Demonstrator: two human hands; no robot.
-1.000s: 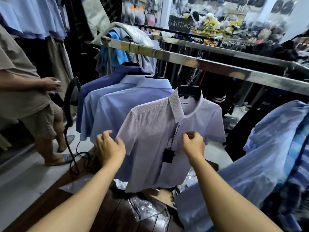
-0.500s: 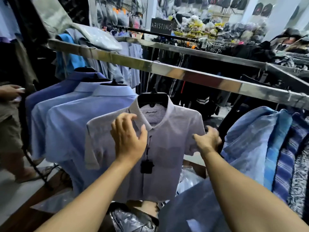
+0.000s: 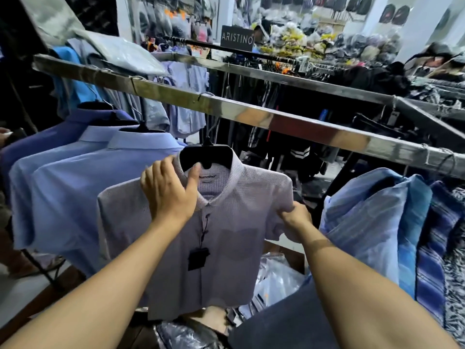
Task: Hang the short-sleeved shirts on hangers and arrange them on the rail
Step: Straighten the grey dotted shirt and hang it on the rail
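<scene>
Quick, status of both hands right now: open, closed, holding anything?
Left hand: closed, grip on the collar of the pale shirt.
Right hand: closed, grip on that shirt's sleeve.

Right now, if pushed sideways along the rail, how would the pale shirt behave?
Probably floppy: the pale shirt bunches at the sleeve where the right hand pinches it. Likely light: one thin hook on the black hanger carries it. It may swing while sliding along the rail.
</scene>
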